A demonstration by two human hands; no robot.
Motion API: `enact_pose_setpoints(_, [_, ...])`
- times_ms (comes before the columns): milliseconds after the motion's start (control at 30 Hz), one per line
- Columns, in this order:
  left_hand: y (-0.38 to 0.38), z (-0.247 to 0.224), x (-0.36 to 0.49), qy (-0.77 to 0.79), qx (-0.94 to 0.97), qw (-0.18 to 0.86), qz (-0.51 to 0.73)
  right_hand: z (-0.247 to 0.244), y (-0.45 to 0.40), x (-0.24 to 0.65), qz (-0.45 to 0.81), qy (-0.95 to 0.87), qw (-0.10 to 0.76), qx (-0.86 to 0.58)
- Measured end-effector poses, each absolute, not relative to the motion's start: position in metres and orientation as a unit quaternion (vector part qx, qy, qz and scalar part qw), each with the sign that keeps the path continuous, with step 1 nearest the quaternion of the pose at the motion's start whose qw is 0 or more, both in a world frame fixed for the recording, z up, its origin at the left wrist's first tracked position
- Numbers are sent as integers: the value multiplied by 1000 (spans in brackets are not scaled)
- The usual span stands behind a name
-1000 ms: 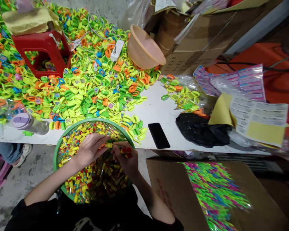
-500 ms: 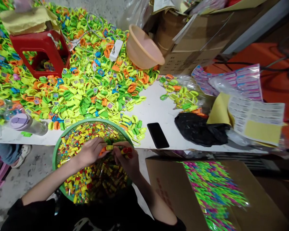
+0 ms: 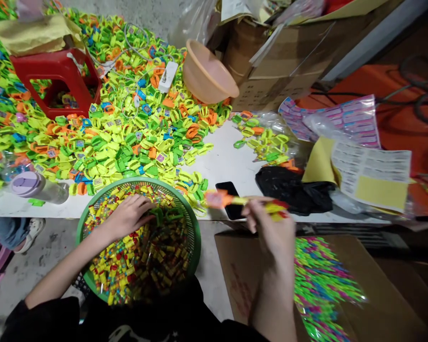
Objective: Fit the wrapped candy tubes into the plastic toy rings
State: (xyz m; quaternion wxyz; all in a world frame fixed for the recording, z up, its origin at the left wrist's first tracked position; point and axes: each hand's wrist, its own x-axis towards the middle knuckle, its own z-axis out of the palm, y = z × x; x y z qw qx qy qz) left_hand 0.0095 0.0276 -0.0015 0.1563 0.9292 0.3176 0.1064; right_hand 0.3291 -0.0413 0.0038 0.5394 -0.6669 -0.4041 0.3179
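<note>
My left hand (image 3: 130,216) is over the green basket (image 3: 197,247), its fingers curled at a green plastic piece (image 3: 159,216). Small yellow, red and blue pieces in clear wrapping (image 3: 117,270) fill the basket. Out to the right, above the edge of a cardboard box, my right hand (image 3: 267,223) grips an orange and yellow toy (image 3: 219,198), blurred by motion. Red and yellow pieces show on the other side of its fingers. A black phone (image 3: 231,211) lies on the white table behind the toy.
Green, yellow and orange toys (image 3: 128,142) cover the table's left side. Around them are a red stool (image 3: 53,64), a peach bowl (image 3: 209,76) and a bottle (image 3: 39,187). A black bag (image 3: 292,190) lies right; an open carton (image 3: 378,289) holds bright thin pieces.
My right hand has moved right, away from my left hand and the basket, carrying the orange and yellow toy. My left hand has shifted slightly left and remains over the basket.
</note>
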Motion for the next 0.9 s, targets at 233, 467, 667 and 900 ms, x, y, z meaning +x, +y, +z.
enact_pose_setpoints(233, [27, -20, 29, 355, 921, 121, 105, -14, -40, 326, 172, -251, 630, -714])
enact_pose_setpoints(467, [22, -19, 30, 334, 923, 162, 97, -39, -37, 268, 487, -416, 477, -602])
enact_pose_setpoints(667, [14, -7, 15, 380, 868, 296, 117, -42, -37, 235, 498, -574, 356, -544])
enact_pose_setpoints(900, [8, -12, 11, 368, 855, 331, 153, -46, -36, 222, 469, -636, 322, -521])
